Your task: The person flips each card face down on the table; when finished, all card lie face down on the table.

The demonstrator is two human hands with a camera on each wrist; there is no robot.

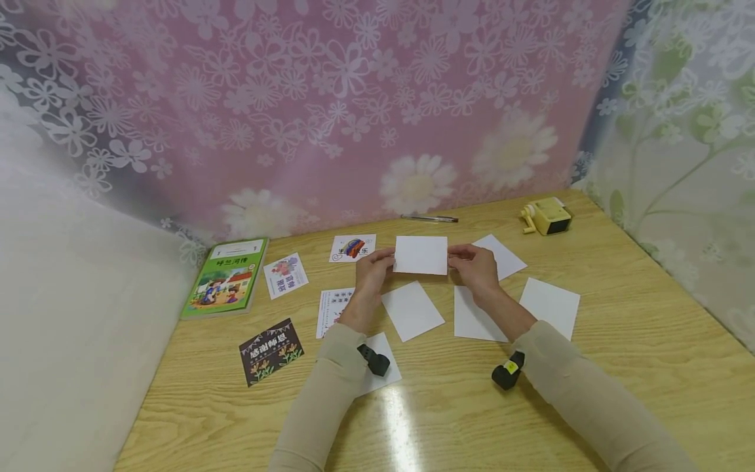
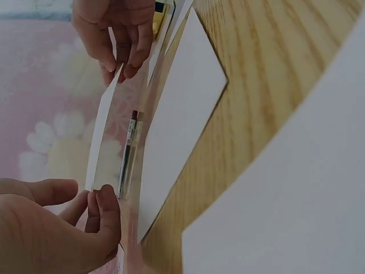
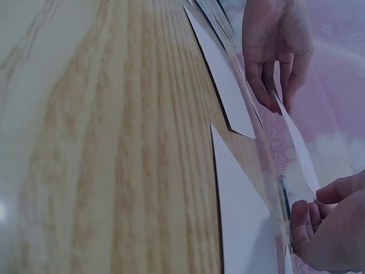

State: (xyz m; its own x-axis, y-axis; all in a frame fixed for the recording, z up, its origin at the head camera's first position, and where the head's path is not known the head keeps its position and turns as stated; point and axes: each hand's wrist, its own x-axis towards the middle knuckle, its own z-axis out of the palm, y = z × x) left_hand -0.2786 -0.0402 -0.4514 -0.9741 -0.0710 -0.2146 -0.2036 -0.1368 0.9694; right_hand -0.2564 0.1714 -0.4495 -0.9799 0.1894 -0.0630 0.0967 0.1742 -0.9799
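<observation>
A blank white card (image 1: pixel 421 255) is held up above the table by both hands, one at each short side. My left hand (image 1: pixel 371 278) pinches its left edge, and my right hand (image 1: pixel 479 270) pinches the right edge. Seen edge-on in the left wrist view, the card (image 2: pixel 102 128) looks thin and stands upright between the fingertips. Below it lies another blank white card (image 1: pixel 413 311), set at an angle. More white cards (image 1: pixel 548 307) lie under and beside the right forearm, one of them partly hidden by it. Another white card (image 1: pixel 380 370) shows beneath the left wrist.
Printed cards lie at left: a rainbow one (image 1: pixel 352 248), a floral one (image 1: pixel 286 275), one partly behind the left arm (image 1: pixel 326 314), and a dark one (image 1: pixel 271 352). A green book (image 1: pixel 224 278) is far left. A pen (image 1: pixel 429 218) and yellow cranked sharpener (image 1: pixel 545 216) sit at the back.
</observation>
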